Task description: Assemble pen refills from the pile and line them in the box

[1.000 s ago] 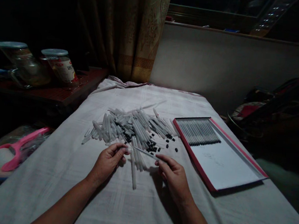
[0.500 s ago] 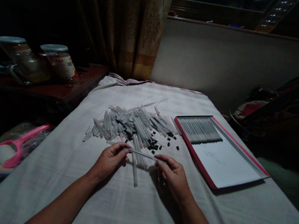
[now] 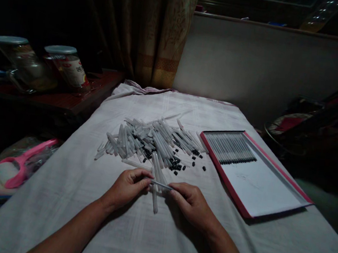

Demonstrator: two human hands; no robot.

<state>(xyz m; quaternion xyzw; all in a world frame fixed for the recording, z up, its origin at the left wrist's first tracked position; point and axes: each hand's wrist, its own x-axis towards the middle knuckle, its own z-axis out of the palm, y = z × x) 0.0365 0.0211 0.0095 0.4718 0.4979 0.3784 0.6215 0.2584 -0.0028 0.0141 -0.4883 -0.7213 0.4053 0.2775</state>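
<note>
Between my two hands, over the white cloth, a slim pen is held roughly level. My left hand is closed on its left end, thumb against fingers. Its right end sits in the closed fingers of my right hand. Just beyond lies a heap of translucent pen parts, tubes and caps jumbled together. Small black plugs are scattered along the heap's right side. One clear tube points toward me beneath the held pen.
To the right lies a shallow red-edged box with a row of pens at its far end. A dark red side table on the left carries jars and a glass jug. A pink-handled item sits lower left.
Both hands have drawn nearer each other and slightly toward me, so less of the pen shows between them. The view has shifted a little.
</note>
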